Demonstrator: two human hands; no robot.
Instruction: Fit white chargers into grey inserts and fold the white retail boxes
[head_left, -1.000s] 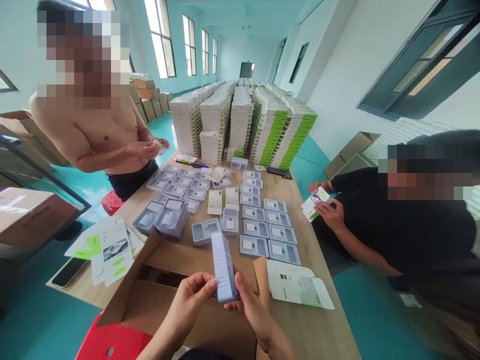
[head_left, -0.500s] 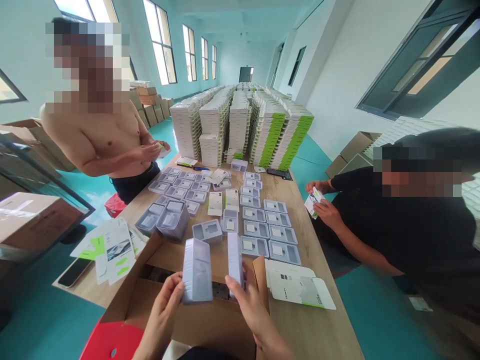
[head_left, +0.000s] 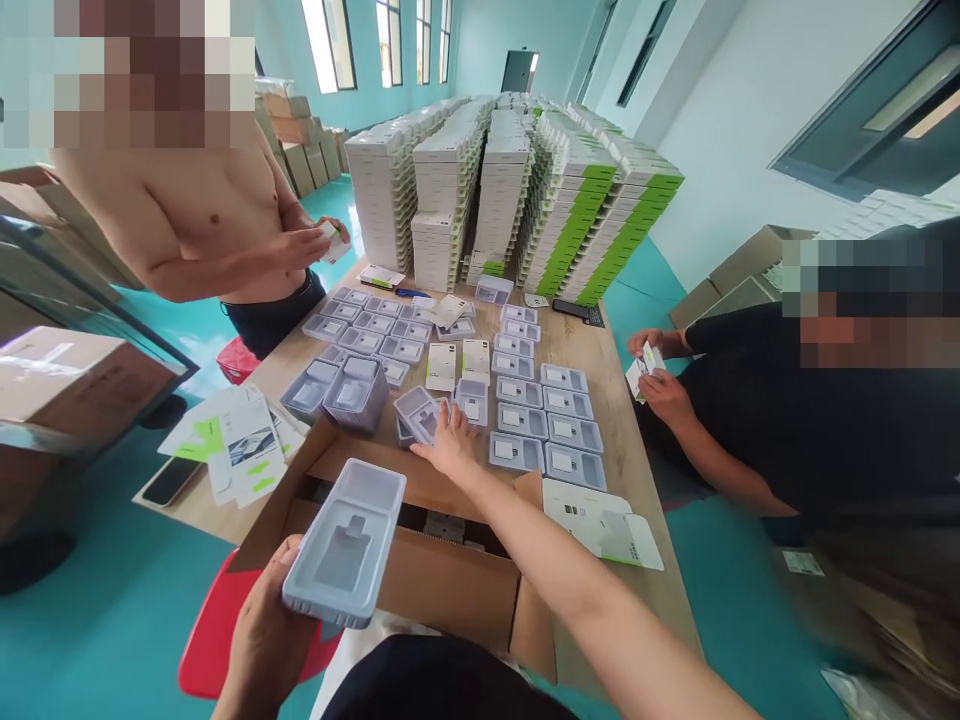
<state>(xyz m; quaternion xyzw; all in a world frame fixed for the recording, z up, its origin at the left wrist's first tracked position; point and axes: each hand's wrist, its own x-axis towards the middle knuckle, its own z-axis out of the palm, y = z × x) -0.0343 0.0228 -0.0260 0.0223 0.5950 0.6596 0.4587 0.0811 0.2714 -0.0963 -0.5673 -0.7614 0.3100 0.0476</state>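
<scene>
My left hand [head_left: 266,610] grips a small stack of translucent plastic trays [head_left: 345,545] by its left side, tilted above the open carton. The top tray has moulded recesses with nothing in them. My right hand [head_left: 452,442] reaches over the carton, palm down, fingers spread at the right end of a plastic tray [head_left: 417,410]. That tray lies askew on another tray. Whether the fingertips touch it, I cannot tell. Just beyond my right fingers stands a tray with a white insert [head_left: 472,402].
Before me is an open cardboard carton [head_left: 435,590]. Trays with white inserts [head_left: 574,432] stand in rows on the table. Stacked trays [head_left: 356,392], printed sheets [head_left: 251,450] and a phone [head_left: 172,481] lie left. White box stacks [head_left: 442,190] rise behind. One person works at each side.
My right hand has moved forward from over the carton, and its tray now lies askew on the middle tray. My left hand has turned its stack face up, lower and leftward. The view has tilted down.
</scene>
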